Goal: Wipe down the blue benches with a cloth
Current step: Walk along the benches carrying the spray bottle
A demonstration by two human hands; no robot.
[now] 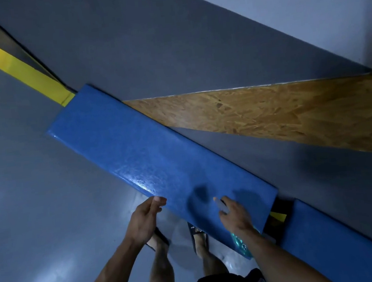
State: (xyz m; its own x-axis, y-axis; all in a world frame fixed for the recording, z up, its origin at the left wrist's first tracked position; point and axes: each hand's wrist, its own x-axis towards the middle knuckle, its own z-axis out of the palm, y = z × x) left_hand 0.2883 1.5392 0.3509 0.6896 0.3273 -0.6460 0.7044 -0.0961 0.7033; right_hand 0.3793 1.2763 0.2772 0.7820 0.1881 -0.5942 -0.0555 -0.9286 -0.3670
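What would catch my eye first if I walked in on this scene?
The long blue bench running diagonally across the middle, shiny where light hits it. Near its lower end, the right hand holds a spray bottle over it, while the left hand hovers at the bench's near edge. Behind it, a brown wooden board lines the grey wall.

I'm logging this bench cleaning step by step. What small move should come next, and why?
Probably spray the near end of the blue bench: the right hand grips the spray bottle aimed there, wet sheen shows only farther along, and no cloth is visible.
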